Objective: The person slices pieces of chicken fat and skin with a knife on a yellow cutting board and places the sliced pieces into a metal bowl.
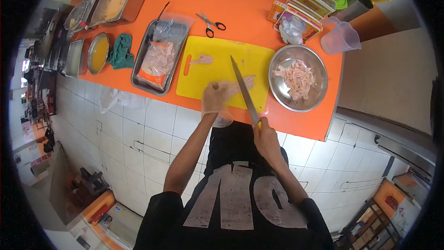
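My left hand [215, 95], in a clear plastic glove, presses a strip of pale raw meat [248, 82] that looks like chicken onto a yellow cutting board [222, 48]. The hand partly covers that strip. With my bare right hand [267, 139] I grip the yellow handle of a long kitchen knife [243, 92]. Its blade slants across the board over the strip, tip pointing away from me; whether the edge touches the meat I cannot tell. A smaller raw piece [204, 59] lies by the board's orange handle slot. Cut meat [298, 80] sits in a steel bowl [321, 93] at the right.
Left of the board, a metal tray [134, 76] holds a bagged pack of raw meat [158, 62]. Black-handled scissors [210, 26] lie behind the board. A green cloth [121, 52], a bowl of yellow liquid [98, 53] and a plastic jug [341, 38] stand farther out.
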The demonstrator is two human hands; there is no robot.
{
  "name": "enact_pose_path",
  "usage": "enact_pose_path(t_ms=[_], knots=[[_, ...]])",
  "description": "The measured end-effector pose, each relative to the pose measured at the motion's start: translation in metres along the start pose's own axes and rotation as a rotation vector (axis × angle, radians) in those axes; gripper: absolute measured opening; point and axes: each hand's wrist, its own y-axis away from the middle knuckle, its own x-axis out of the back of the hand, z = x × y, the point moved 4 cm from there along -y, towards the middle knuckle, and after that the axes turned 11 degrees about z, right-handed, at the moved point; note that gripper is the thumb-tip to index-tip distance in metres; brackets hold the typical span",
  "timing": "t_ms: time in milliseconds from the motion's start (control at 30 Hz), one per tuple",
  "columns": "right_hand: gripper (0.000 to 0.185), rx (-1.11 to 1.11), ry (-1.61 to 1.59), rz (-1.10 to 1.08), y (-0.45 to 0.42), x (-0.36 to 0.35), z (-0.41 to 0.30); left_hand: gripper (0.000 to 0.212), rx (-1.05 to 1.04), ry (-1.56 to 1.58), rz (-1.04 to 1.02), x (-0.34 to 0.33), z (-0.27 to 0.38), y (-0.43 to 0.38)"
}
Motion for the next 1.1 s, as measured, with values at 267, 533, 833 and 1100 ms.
enact_pose_path(t_ms=[267,533,833,1100], knots=[[0.022,-0.175,0.234,-0.098,-0.003,-0.053,0.006,0.025,-0.333,-0.198,0.036,0.011,-0.002,-0.003],[0.037,0.007,0.302,0.055,-0.103,-0.106,-0.025,0.028,-0.216,-0.249,0.015,0.014,0.009,0.002],[0.024,-0.149,0.206,0.062,0.012,-0.059,0.015,0.028,-0.227,-0.098,-0.052,0.033,0.009,-0.021],[0.02,-0.108,0.244,0.053,0.021,-0.065,-0.042,0.023,-0.342,-0.063,-0.034,0.042,-0.007,-0.029]])
